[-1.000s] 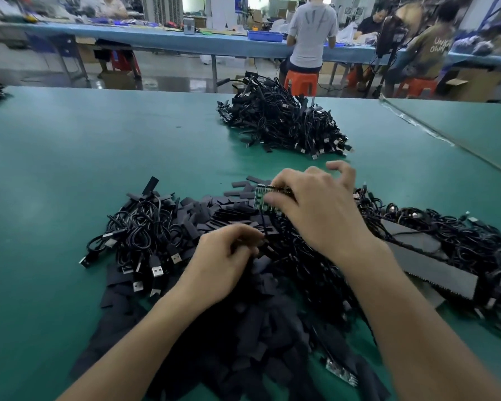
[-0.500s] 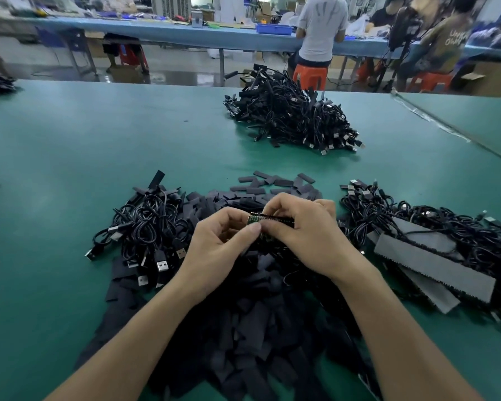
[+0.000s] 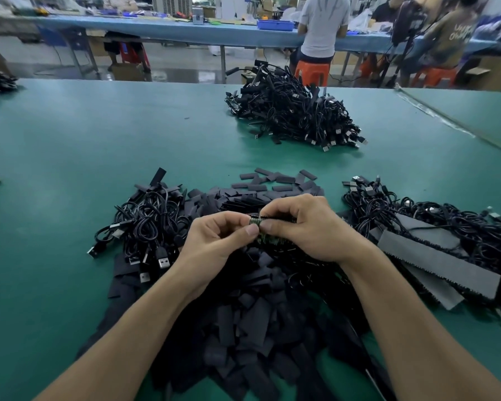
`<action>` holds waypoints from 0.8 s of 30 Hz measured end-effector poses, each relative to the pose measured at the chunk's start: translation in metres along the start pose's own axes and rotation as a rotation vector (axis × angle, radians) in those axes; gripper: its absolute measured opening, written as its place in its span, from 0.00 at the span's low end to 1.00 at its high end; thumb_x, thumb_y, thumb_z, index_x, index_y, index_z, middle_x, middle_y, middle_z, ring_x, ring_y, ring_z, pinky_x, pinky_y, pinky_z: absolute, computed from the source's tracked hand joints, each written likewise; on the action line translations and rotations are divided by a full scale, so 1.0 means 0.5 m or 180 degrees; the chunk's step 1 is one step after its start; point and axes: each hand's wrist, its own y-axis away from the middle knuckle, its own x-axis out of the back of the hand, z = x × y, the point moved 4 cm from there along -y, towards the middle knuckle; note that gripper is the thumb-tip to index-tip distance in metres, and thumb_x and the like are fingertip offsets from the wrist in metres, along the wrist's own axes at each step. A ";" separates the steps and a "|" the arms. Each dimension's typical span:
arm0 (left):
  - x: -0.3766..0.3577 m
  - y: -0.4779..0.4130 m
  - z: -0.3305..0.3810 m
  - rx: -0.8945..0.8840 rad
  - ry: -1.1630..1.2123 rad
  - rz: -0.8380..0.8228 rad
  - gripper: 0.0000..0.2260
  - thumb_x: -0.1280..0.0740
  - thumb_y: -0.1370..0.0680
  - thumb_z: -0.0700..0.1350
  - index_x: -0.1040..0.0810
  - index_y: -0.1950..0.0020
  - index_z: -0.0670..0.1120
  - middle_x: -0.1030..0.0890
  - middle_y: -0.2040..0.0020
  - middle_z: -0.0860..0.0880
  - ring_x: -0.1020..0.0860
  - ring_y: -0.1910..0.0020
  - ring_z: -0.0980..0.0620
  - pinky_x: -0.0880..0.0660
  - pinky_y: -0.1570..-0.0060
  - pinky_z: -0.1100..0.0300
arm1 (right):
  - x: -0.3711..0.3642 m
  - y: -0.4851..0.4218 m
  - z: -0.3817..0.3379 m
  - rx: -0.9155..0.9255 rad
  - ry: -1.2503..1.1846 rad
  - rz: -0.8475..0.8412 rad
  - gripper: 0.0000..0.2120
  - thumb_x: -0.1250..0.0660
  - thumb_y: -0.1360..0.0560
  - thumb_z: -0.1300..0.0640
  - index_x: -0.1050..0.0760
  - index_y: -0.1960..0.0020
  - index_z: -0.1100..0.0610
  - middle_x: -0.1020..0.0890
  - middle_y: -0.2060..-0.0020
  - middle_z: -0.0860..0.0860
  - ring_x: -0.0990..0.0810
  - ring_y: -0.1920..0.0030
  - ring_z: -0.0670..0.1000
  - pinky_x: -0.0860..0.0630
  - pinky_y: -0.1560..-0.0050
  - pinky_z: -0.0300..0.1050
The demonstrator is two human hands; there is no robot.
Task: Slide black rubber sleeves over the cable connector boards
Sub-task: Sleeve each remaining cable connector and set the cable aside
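Where my left hand [image 3: 214, 241] and right hand [image 3: 307, 230] meet, the fingers of both are curled and pinch one small green connector board [image 3: 268, 240], thumb tips nearly touching. It is held just above the heap of black rubber sleeves [image 3: 243, 328]. A thin black piece [image 3: 278, 218] runs under my right fingers; I cannot tell what it is. Cable bundles lie left [image 3: 145, 224] and right [image 3: 417, 221] of the heap. Grey foam strips [image 3: 437, 259] rest on the right one. A further cable pile [image 3: 295, 114] sits well apart on the green surface [image 3: 70, 140].

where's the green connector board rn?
Head view, centre: the green board is pinched between the left hand and right hand, just above the pile of black sleeves.
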 end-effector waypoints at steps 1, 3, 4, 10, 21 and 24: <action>0.001 -0.002 -0.001 0.0021 0.0045 -0.0015 0.02 0.23 0.29 0.43 0.14 0.60 0.48 0.17 0.63 0.51 0.21 0.64 0.59 0.25 0.60 0.69 | 0.001 -0.004 0.002 0.0014 -0.0158 -0.0098 0.03 0.28 0.24 0.52 0.19 0.56 0.45 0.18 0.66 0.41 0.22 0.62 0.39 0.28 0.45 0.49; 0.003 -0.003 -0.002 0.0034 0.0118 -0.0023 0.02 0.25 0.28 0.43 0.14 0.60 0.49 0.17 0.63 0.52 0.21 0.63 0.59 0.24 0.59 0.68 | 0.001 -0.009 0.003 0.0018 -0.0449 -0.0249 0.02 0.28 0.24 0.55 0.17 0.54 0.50 0.18 0.64 0.43 0.22 0.61 0.41 0.28 0.51 0.44; 0.002 -0.003 -0.002 0.0025 0.0133 -0.0005 0.01 0.25 0.28 0.44 0.14 0.60 0.49 0.17 0.63 0.52 0.21 0.63 0.59 0.24 0.58 0.68 | 0.000 -0.010 0.002 0.0027 -0.0509 -0.0267 0.02 0.28 0.24 0.56 0.17 0.54 0.52 0.18 0.64 0.43 0.22 0.61 0.42 0.28 0.52 0.44; 0.006 -0.002 0.002 0.0072 0.0387 0.0287 0.04 0.29 0.27 0.49 0.19 0.58 0.50 0.16 0.60 0.50 0.18 0.61 0.55 0.20 0.58 0.63 | 0.063 -0.009 -0.004 -0.0145 -0.0305 0.0352 0.02 0.30 0.24 0.56 0.18 0.53 0.50 0.16 0.62 0.45 0.17 0.59 0.46 0.22 0.50 0.44; 0.054 0.009 0.136 -0.1875 -0.0359 0.2087 0.09 0.39 0.16 0.44 0.27 0.51 0.59 0.28 0.70 0.56 0.29 0.76 0.53 0.29 0.74 0.59 | 0.141 0.034 0.060 -0.1380 0.2414 0.1757 0.30 0.37 0.31 0.74 0.23 0.34 0.51 0.25 0.42 0.55 0.32 0.39 0.58 0.38 0.42 0.53; 0.055 0.024 0.171 -0.2482 -0.1333 0.2239 0.08 0.38 0.17 0.43 0.25 0.49 0.57 0.28 0.65 0.58 0.32 0.73 0.52 0.33 0.73 0.58 | 0.077 0.031 0.023 -0.0650 0.2190 0.1359 0.25 0.37 0.29 0.74 0.19 0.39 0.53 0.21 0.46 0.54 0.28 0.42 0.56 0.38 0.44 0.47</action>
